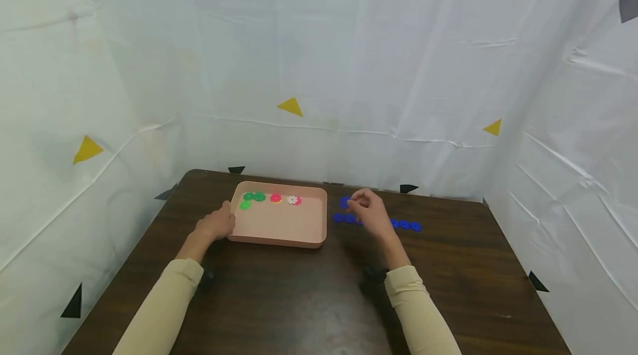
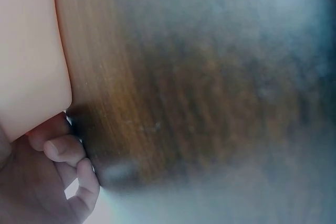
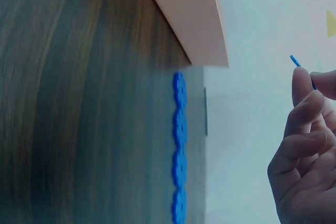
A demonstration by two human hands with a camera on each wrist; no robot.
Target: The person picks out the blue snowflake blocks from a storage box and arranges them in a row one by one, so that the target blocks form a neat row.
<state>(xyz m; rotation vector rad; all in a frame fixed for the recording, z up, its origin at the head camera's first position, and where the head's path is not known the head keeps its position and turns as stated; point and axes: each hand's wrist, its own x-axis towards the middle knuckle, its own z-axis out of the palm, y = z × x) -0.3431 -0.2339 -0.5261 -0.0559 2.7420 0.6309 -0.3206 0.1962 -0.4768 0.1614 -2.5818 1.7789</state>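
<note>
My right hand pinches a blue flower-shaped disc between thumb and forefinger, raised above the table. In the right wrist view the disc appears edge-on past the fingertips. Below that hand runs a row of blue flower discs laid edge to edge; the hand hides its middle. My left hand grips the left side of a pink tray. The left wrist view shows its curled fingers at the tray's corner. Inside lie green discs, a pink one and a white one.
Both hands work over a dark brown wooden table. A white cloth with yellow, grey and black triangles hangs behind the table and along both sides. The tray stands near the back edge, just left of the blue row.
</note>
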